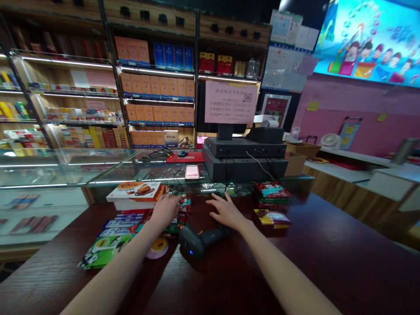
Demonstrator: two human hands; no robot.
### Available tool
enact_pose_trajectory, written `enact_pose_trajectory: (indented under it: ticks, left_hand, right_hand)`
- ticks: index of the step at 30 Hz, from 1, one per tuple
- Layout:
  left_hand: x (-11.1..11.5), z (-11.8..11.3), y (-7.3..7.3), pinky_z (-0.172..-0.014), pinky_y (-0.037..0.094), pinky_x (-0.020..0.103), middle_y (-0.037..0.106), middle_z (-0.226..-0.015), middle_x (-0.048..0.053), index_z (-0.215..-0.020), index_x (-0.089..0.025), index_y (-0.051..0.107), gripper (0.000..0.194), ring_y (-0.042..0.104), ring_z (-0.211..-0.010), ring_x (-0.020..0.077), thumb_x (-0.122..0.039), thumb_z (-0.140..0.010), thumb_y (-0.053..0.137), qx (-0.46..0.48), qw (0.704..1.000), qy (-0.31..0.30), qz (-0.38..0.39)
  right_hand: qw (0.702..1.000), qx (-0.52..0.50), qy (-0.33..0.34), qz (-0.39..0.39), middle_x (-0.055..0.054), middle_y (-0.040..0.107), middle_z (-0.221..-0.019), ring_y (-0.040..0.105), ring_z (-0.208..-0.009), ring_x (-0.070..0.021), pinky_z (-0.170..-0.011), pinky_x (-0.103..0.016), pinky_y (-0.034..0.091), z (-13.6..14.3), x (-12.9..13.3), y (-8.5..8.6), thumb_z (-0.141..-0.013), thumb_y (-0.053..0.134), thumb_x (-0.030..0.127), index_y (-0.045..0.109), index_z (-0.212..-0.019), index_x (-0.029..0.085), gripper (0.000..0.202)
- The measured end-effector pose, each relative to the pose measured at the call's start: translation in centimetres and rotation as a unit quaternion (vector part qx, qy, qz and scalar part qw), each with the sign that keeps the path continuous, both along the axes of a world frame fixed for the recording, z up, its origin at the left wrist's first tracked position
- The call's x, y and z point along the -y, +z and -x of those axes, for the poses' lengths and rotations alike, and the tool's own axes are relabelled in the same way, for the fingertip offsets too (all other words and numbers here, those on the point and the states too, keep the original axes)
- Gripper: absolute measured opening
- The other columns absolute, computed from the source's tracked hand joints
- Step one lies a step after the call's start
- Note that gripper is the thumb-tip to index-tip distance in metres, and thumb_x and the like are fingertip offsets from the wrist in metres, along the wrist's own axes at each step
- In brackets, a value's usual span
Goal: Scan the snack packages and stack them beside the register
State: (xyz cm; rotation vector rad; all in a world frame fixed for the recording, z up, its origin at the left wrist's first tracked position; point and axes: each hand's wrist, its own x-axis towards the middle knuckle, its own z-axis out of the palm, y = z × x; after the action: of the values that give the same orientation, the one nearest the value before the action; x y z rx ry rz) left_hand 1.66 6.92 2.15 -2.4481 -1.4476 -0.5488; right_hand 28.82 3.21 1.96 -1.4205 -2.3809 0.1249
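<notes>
My left hand [166, 211] reaches over red and green snack packets [177, 223]; its fingertips touch or hover at a red packet, and its grip is hidden. My right hand [226, 212] has its fingers spread and holds nothing, just beyond the handle of a black barcode scanner [197, 243]. The scanner lies on the dark wooden counter [203, 288] with a blue light on. Left of my left hand are a white and orange box [134, 192], purple packets [123, 223] and a green packet [106, 251]. A round lilac item [158, 248] lies by my left forearm.
Right of my right hand are stacked red and green packets [271, 194] and a yellow packet [271, 218]. A glass display counter [111, 173] stands behind, bearing a black register [244, 168] and a monitor with a pink sign [230, 103]. Shelves of boxes [157, 87] line the back.
</notes>
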Motion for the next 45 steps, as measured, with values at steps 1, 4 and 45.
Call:
enact_pose_trajectory:
  ticks: [1,4,45]
  left_hand:
    - [0.1,0.1,-0.1,-0.096,0.047,0.043,0.076,-0.098,0.008,-0.097,-0.023,0.071,0.020,0.067,-0.102,0.0275,-0.020,-0.086,0.055,0.001,1.000,0.005,0.000]
    - [0.4,0.2,-0.2,-0.094,0.047,0.044,0.076,-0.097,0.009,-0.096,-0.022,0.070,0.018,0.067,-0.100,0.0281,-0.022,-0.088,0.054,0.003,1.000,0.017,-0.001]
    - [1.7,-0.3,-0.8,-0.118,0.000,0.069,0.077,-0.092,0.010,-0.103,-0.021,0.073,0.028,0.061,-0.115,0.0348,-0.031,-0.095,0.048,-0.034,0.994,0.087,-0.056]
  right_hand:
    - [1.000,-0.004,0.004,0.005,-0.010,0.059,-0.142,0.036,-0.146,-0.0230,-0.122,-0.060,0.003,0.5,-0.1,-0.1,-0.089,0.058,0.025,0.058,-0.134,0.023,0.044]
    - [1.000,-0.014,0.015,0.021,-0.010,0.058,-0.143,0.036,-0.146,-0.0232,-0.121,-0.061,0.003,1.8,-0.7,-0.4,-0.089,0.059,0.024,0.057,-0.134,0.024,0.045]
    - [0.980,-0.119,-0.047,0.155,-0.008,0.052,-0.150,0.032,-0.148,-0.0290,-0.115,-0.070,0.008,3.7,-1.7,-1.4,-0.090,0.055,0.026,0.060,-0.132,0.029,0.042]
